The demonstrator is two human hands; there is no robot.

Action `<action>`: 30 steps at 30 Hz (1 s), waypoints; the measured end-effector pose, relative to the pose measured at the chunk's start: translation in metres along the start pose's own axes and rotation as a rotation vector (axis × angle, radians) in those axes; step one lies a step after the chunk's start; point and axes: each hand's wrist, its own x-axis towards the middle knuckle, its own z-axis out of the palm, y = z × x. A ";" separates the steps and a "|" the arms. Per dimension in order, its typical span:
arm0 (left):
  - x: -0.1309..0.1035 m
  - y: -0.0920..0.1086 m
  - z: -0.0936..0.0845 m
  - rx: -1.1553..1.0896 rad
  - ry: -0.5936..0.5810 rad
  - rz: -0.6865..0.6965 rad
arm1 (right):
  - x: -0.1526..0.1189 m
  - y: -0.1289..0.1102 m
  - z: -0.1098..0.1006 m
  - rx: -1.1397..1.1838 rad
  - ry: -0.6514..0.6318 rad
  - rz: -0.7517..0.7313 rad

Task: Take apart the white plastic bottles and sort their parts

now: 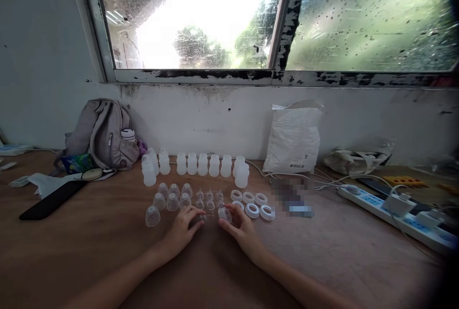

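My left hand pinches a small clear silicone teat just above the table, its outline partly covered by my fingers. My right hand grips a clear ridged cap, tilted on its side. Beyond my hands stand rows of clear teats. Left of them are several clear domed caps, one set nearer me. White screw rings lie in two rows by my right hand, one partly hidden behind its fingers. Frosted bottles form a line farther back.
A grey backpack leans on the wall at left, with a black flat object before it. At right are a white plastic bag, a pixelated patch with a pale item, a power strip and loose cables. A window is above.
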 end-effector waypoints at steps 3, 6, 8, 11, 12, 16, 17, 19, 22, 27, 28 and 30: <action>0.003 -0.010 -0.002 -0.004 0.052 -0.053 | 0.000 0.002 0.000 -0.066 0.000 0.014; 0.004 -0.014 -0.002 -0.046 0.055 -0.081 | -0.003 0.001 0.000 -0.189 -0.023 -0.014; 0.005 -0.014 -0.001 -0.065 0.052 -0.094 | -0.005 -0.002 0.000 -0.273 -0.048 -0.060; 0.006 -0.013 0.000 -0.069 0.048 -0.114 | -0.008 -0.007 0.001 -0.371 -0.078 -0.112; 0.007 -0.013 0.000 -0.066 0.042 -0.118 | -0.009 -0.008 0.001 -0.397 -0.082 -0.122; 0.008 -0.011 -0.001 -0.017 0.017 -0.121 | -0.010 -0.010 -0.003 -0.537 -0.093 -0.206; 0.008 -0.011 -0.001 0.000 0.013 -0.122 | -0.011 -0.011 -0.006 -0.586 -0.096 -0.241; 0.008 -0.011 -0.001 0.031 0.014 -0.129 | -0.011 -0.011 -0.014 -0.693 -0.104 -0.303; 0.007 -0.011 -0.001 0.053 0.012 -0.143 | -0.012 -0.012 -0.029 -0.839 -0.114 -0.351; 0.006 -0.011 -0.002 0.068 0.001 -0.127 | -0.011 -0.015 -0.045 -0.986 -0.085 -0.357; 0.007 -0.011 -0.002 0.073 -0.001 -0.126 | -0.011 -0.016 -0.046 -1.002 -0.078 -0.359; 0.007 -0.011 -0.002 0.087 -0.005 -0.135 | -0.012 -0.015 -0.045 -1.028 -0.067 -0.364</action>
